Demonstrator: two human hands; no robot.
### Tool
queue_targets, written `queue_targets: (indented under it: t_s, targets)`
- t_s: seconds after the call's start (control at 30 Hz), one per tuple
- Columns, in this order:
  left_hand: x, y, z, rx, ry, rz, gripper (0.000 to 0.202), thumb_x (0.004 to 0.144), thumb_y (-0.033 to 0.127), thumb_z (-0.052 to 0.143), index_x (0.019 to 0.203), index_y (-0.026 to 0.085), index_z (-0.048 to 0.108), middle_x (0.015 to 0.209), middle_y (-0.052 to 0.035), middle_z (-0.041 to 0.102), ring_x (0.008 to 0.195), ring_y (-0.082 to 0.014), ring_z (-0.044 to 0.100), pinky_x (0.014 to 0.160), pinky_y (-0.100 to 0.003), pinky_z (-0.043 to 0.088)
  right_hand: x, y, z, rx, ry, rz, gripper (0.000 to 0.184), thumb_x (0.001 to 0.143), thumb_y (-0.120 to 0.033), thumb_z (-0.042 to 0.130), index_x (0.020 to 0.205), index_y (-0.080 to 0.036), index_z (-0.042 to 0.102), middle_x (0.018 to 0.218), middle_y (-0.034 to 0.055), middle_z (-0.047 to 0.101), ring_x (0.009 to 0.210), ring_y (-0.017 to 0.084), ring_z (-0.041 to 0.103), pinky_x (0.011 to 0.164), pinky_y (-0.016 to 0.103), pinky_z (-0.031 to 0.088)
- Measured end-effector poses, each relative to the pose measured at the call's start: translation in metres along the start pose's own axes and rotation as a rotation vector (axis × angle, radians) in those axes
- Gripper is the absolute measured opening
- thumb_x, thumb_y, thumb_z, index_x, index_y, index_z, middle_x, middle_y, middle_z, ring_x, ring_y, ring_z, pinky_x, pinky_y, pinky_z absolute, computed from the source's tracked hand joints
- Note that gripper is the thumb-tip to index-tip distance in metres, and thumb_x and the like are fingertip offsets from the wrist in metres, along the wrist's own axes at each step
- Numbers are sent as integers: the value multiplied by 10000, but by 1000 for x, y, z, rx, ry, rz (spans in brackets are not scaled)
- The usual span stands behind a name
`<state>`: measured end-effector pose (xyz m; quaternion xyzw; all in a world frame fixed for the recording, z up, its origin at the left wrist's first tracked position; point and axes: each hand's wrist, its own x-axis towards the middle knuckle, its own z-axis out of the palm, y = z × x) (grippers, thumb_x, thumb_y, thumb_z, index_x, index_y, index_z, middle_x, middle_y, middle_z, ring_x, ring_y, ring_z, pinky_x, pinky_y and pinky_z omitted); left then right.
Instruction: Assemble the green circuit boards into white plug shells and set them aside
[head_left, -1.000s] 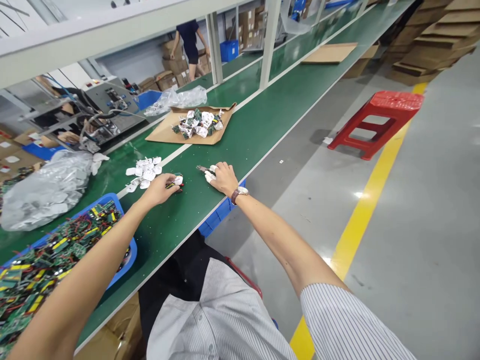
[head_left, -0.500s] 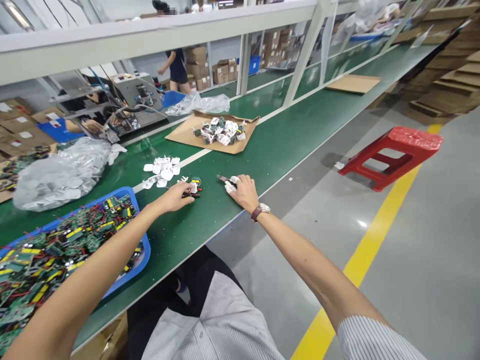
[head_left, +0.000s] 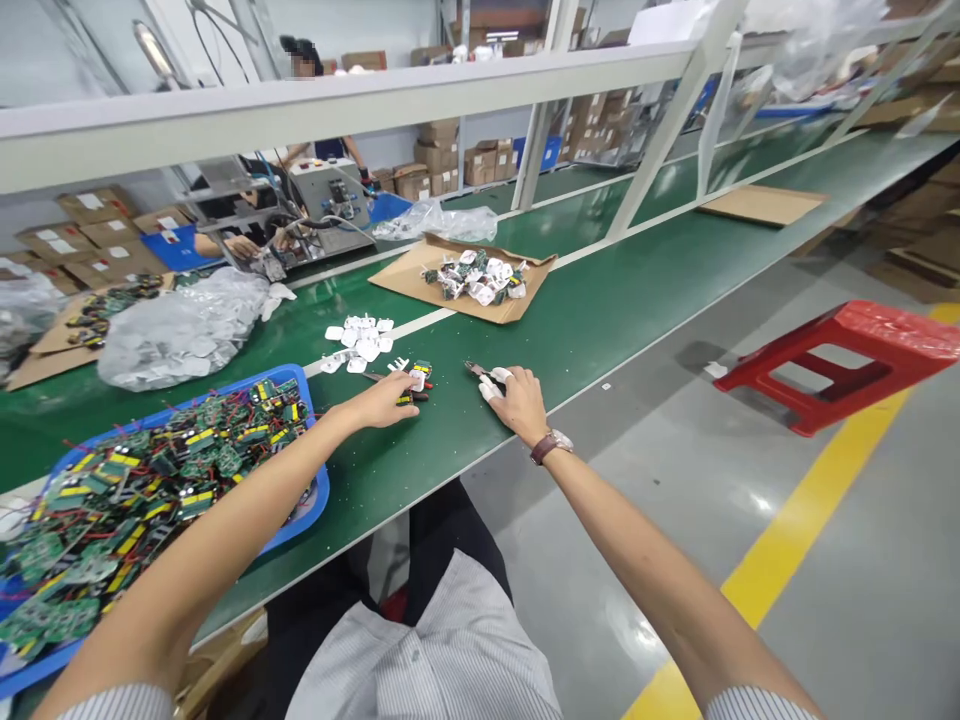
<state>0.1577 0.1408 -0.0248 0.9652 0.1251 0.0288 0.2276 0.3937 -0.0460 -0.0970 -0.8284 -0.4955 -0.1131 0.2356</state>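
Note:
My left hand [head_left: 384, 400] rests on the green bench with its fingers closed on a small circuit board with a white plastic part [head_left: 417, 380]. My right hand [head_left: 516, 400] lies a little to the right, curled over a pair of small pliers [head_left: 480, 372] with white-wrapped handles. A small heap of white plastic shells [head_left: 358, 338] lies just beyond my left hand. Nearer me on the left stands a blue tray [head_left: 309, 500] piled with green circuit boards [head_left: 142, 480].
A cardboard sheet [head_left: 420, 275] carrying assembled white and green parts lies farther along the bench. Clear plastic bags [head_left: 184, 335] of white parts sit at the left. A red stool [head_left: 847, 360] stands on the grey floor at right. A person works at a machine [head_left: 330, 205] across the bench.
The view has swung left and up, so more of the blue tray and far bench shows. Both hands stay on the bench holding the same things.

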Motion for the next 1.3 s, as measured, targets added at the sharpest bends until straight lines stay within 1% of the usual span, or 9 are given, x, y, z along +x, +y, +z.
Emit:
queue_targets:
  t_s: [0.37,0.67,0.9,0.97,1.03,1.13,1.2,1.23,1.3]
  targets:
    - [-1,4,8,-7,32,-88,524,823,390,704,1289,179,593,1276,-134,576,1246,-317,549,1108,-447,439,-1,2,4,25,-22,-7,440,944,-446,521,1230,-137,648,1116,157,625,1033,307,492,857,400,355]
    - [-11,26,23,15,105,-141,502,830,295,699,1303,171,585,1349,-146,544,1308,-295,521,1144,-438,418,-3,-4,-7,29,-1,-42,442,951,-450,480,1196,-129,661,1072,158,639,997,299,507,834,392,365]
    - [-39,70,11,24,256,-267,423,913,287,611,1325,199,571,1516,-174,432,1466,-386,330,1147,-638,331,1,-3,-6,80,15,-59,504,932,-495,495,1222,-112,648,1122,189,658,1041,324,552,891,447,407]
    - [-63,101,30,-7,309,-240,394,982,321,518,1361,215,546,1548,-150,415,1477,-316,336,1190,-554,317,3,-3,-6,103,26,-66,511,933,-502,501,1237,-113,635,1164,188,663,1115,329,560,967,488,402]
    - [-93,132,73,-122,300,-113,396,1033,352,421,1395,237,533,1529,-120,470,1457,-250,390,1208,-465,323,0,-5,-12,118,58,-66,491,950,-476,487,1262,-118,613,1266,189,636,1234,329,531,1069,539,347]
    - [-135,154,156,-302,-24,70,458,994,459,504,1419,296,542,1533,-54,510,1460,-237,405,1217,-414,322,-27,-16,-35,220,214,-138,423,976,-409,485,1312,-171,582,1367,158,592,1355,306,475,1140,564,305]
    - [-154,137,193,-331,-182,-78,420,903,511,633,1299,372,646,1455,26,599,1439,-271,440,1217,-440,324,-60,-34,-53,375,273,-305,395,970,-322,520,1355,-242,557,1334,121,621,1331,284,517,1099,540,397]
    - [-161,120,202,-317,-166,-286,427,850,526,687,1254,386,675,1393,42,649,1403,-286,486,1189,-443,369,-80,-48,-60,446,250,-396,430,958,-268,535,1388,-280,530,1326,104,632,1313,276,540,1076,535,433]
    - [-176,79,199,-261,-36,-501,506,926,525,577,1382,306,597,1431,-49,615,1399,-342,476,1154,-529,388,-120,-87,-66,539,135,-573,545,931,-203,560,1457,-308,463,1346,87,634,1320,269,543,1089,547,438]
